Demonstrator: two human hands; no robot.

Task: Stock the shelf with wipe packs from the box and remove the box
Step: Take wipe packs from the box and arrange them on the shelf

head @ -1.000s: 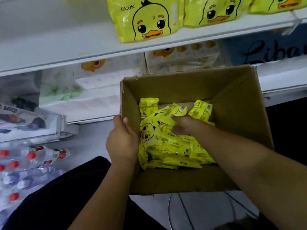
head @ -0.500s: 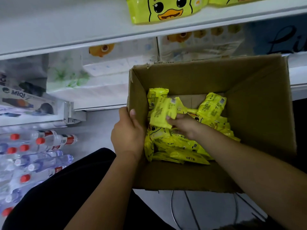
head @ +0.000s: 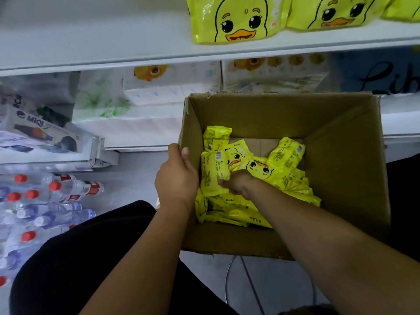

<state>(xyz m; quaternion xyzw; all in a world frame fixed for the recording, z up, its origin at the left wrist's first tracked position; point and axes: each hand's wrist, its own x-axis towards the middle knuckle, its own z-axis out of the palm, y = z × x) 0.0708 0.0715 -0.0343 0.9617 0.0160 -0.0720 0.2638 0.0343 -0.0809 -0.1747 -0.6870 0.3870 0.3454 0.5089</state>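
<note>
An open cardboard box (head: 345, 169) holds several small yellow wipe packs (head: 261, 169) printed with a duck face. My left hand (head: 177, 176) grips the box's left wall, thumb over the rim. Inside the box, my right hand (head: 238, 184) pinches one yellow wipe pack (head: 213, 172) by its lower edge, holding it upright against the left wall. Above, a white shelf (head: 113, 42) carries large yellow duck packs (head: 236, 19) at its right part.
The lower shelf behind the box holds white tissue packs (head: 172, 87) and a dark blue pack (head: 381, 73). Clear water bottles with red caps (head: 52, 194) lie at the left on the floor. My dark-trousered leg (head: 91, 258) is below the left hand.
My right hand has lifted one pack from the pile and carried it left, up against the box's left wall. The view has tilted down and the box sits lower in frame.
</note>
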